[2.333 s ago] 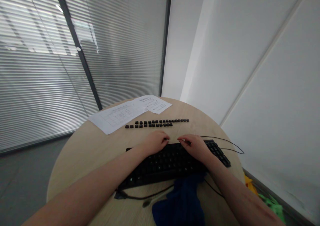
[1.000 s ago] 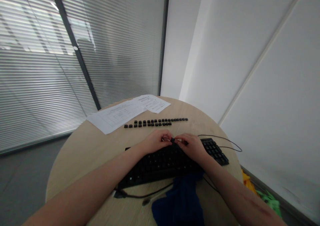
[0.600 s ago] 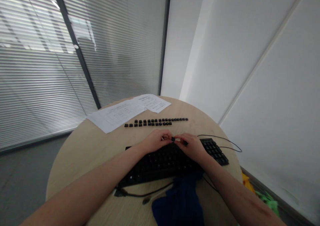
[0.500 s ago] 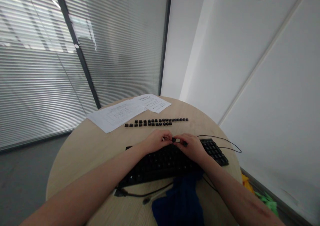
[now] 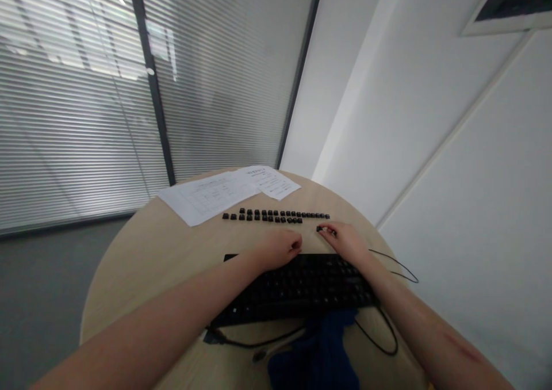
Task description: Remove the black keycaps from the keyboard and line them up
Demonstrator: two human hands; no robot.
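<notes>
A black keyboard [image 5: 297,286] lies on the round wooden table, partly covered by my forearms. My left hand [image 5: 280,248] is closed above the keyboard's far edge, fingers curled in; whatever it may hold is hidden. Just beyond that edge, to the right, my right hand [image 5: 347,241] pinches a small black keycap [image 5: 319,229] between thumb and fingertips, at or close to the tabletop. Another dark bit shows under its fingers, too small to name. Two rows of loose keycaps [image 5: 257,218] stretch across the table beyond my hands, and the held one is near their right-hand part.
Printed paper sheets [image 5: 211,197] lie at the table's far left. A blue cloth [image 5: 321,355] rests against the keyboard's near side, beside a black cable [image 5: 250,344]. A thin cord [image 5: 401,275] loops at the right. Blinds [image 5: 224,91] and a white wall [image 5: 431,119] stand behind.
My hands, which met over the keyboard around a keycap, have separated. The right hand has moved forward and right with a keycap toward the rows; the left has curled shut. The view has shifted slightly.
</notes>
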